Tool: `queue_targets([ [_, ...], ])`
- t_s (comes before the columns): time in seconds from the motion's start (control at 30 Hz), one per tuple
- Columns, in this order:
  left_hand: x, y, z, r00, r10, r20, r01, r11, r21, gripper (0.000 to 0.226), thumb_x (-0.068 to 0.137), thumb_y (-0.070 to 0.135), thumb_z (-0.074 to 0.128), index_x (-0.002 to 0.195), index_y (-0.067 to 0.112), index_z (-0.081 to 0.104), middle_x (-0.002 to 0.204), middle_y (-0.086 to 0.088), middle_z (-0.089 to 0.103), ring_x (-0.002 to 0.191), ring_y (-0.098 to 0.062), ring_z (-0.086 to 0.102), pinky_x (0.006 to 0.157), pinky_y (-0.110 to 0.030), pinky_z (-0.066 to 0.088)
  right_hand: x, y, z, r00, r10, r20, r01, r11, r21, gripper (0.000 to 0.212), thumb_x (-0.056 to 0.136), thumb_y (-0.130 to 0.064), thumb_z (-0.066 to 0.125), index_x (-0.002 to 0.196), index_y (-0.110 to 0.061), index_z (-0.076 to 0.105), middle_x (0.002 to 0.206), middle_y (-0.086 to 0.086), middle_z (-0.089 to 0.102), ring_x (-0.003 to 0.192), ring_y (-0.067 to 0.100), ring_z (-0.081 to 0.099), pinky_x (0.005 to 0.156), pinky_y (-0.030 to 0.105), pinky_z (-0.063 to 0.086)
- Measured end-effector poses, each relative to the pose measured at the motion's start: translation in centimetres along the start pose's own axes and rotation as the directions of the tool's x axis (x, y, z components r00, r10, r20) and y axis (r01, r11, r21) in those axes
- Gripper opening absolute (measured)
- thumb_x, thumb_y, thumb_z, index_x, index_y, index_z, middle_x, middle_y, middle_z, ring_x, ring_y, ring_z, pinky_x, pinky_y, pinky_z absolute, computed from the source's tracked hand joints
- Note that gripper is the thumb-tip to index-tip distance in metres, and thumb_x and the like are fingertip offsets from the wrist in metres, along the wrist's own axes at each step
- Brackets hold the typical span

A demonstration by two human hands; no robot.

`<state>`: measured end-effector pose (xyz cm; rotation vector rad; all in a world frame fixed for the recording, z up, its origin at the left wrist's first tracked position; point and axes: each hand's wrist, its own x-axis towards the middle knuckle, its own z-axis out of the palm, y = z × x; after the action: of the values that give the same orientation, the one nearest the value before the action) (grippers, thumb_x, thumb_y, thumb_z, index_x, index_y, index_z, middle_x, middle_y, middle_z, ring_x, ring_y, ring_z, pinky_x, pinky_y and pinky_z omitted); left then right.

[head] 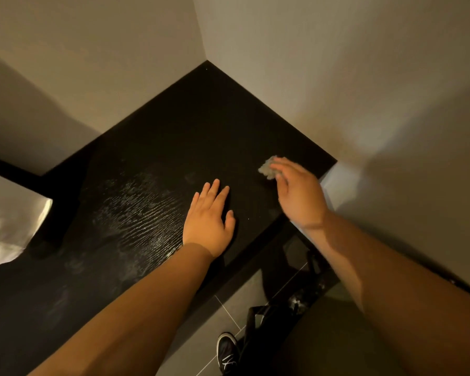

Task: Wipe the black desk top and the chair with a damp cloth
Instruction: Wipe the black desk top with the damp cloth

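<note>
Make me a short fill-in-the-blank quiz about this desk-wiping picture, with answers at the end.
1. The right hand presses a crumpled ____ onto the black desk top.
2. The left hand lies ____ on the desk with nothing in it.
3. The desk's far end fits into a ____ between two walls.
4. Wet streaks shine to the ____ of the left hand.

Answers: cloth; flat; corner; left

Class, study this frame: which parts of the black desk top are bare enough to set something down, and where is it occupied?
The black desk top is bare in the far corner between the two walls, and left of the left hand. Occupied: the middle under that flat hand, and the right edge, where the right hand holds the cloth.
</note>
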<state>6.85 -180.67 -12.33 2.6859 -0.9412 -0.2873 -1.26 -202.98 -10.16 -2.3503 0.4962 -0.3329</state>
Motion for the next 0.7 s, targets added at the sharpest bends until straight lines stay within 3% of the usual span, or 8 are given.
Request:
queue_targets([
  [0.07,-1.5,-0.7,-0.1,0.999,0.032,0.004,-0.032,0.999,-0.014,0.059,0.105,0.035,0.046,0.162,0.02,0.038,0.174,-0.005,0.023,0.162,-0.024,0.013,0.132,-0.043,0.008,0.8,0.7,0.1,0.995,-0.003,0.105,0.009,0.999,-0.052,0.039,0.109,-0.019,0.045,0.147,-0.016,0.055,0.155,0.0,0.049,0.149,0.016,0.036,0.125,0.032,0.022],
  [0.13,-3.0,-1.4,-0.1,0.999,0.036,-0.001,-0.036,0.999,-0.013,0.06,0.104,0.038,0.039,0.161,0.021,0.04,0.173,-0.005,0.025,0.162,-0.024,0.015,0.132,-0.043,0.009,0.2,0.3,1.3,0.987,-0.044,0.153,0.061,0.993,-0.106,0.042,0.108,-0.018,0.045,0.149,-0.014,0.051,0.159,0.003,0.044,0.152,0.018,0.031,0.127,0.04,0.021],
  [0.2,-4.5,-2.1,-0.1,1.0,0.004,-0.021,-0.004,1.0,-0.005,0.062,0.102,0.041,0.033,0.16,0.022,0.042,0.172,-0.004,0.028,0.161,-0.025,0.017,0.132,-0.044,0.01,-1.7,-1.1,3.1,0.973,-0.142,0.182,0.164,0.98,-0.111,0.041,0.106,-0.013,0.047,0.146,-0.013,0.054,0.157,0.006,0.046,0.151,0.021,0.034,0.126,0.045,0.023],
  [0.33,-6.9,-3.1,-0.2,0.997,-0.056,-0.045,0.057,0.998,0.028,0.062,0.101,0.04,0.029,0.16,0.023,0.043,0.172,-0.004,0.029,0.161,-0.026,0.018,0.132,-0.047,0.011,-6.8,-3.9,6.4,0.872,-0.352,0.339,0.386,0.922,-0.037,0.039,0.097,-0.007,0.055,0.134,-0.014,0.067,0.152,0.003,0.054,0.146,0.019,0.043,0.125,0.038,0.025],
  [0.43,-7.3,-3.2,-0.2,0.997,-0.062,-0.04,0.064,0.997,0.035,0.063,0.101,0.04,0.029,0.161,0.024,0.041,0.173,-0.003,0.027,0.162,-0.024,0.016,0.132,-0.047,0.01,-6.8,-3.9,5.7,0.9,-0.303,0.312,0.319,0.948,0.001,0.037,0.096,-0.005,0.056,0.128,-0.014,0.071,0.143,0.003,0.062,0.138,0.019,0.052,0.121,0.036,0.034],
  [0.57,-7.0,-3.1,-0.1,0.996,-0.068,-0.049,0.07,0.997,0.03,0.06,0.102,0.038,0.035,0.161,0.024,0.039,0.174,0.0,0.024,0.162,-0.022,0.013,0.132,-0.044,0.007,-3.1,-3.8,5.1,0.987,-0.133,0.094,0.14,0.987,-0.077,0.035,0.102,-0.005,0.054,0.134,-0.012,0.067,0.142,0.006,0.062,0.141,0.022,0.049,0.121,0.043,0.035],
  [0.63,-7.0,-3.3,0.0,0.996,-0.064,-0.061,0.065,0.998,0.01,0.06,0.102,0.036,0.036,0.16,0.021,0.04,0.173,-0.001,0.026,0.162,-0.022,0.014,0.132,-0.044,0.008,-2.2,-5.0,6.2,0.995,-0.062,0.079,0.07,0.993,-0.094,0.035,0.104,-0.008,0.051,0.136,-0.013,0.065,0.145,0.004,0.06,0.143,0.02,0.046,0.121,0.042,0.036],
  [0.7,-7.0,-3.5,0.2,0.996,-0.053,-0.073,0.051,0.998,-0.024,0.062,0.099,0.033,0.036,0.158,0.017,0.043,0.172,-0.003,0.03,0.161,-0.023,0.018,0.132,-0.045,0.011,-2.8,-6.8,7.9,0.987,-0.107,0.123,0.12,0.987,-0.104,0.038,0.102,-0.005,0.052,0.138,-0.011,0.064,0.146,0.006,0.059,0.143,0.021,0.047,0.121,0.038,0.035],
])
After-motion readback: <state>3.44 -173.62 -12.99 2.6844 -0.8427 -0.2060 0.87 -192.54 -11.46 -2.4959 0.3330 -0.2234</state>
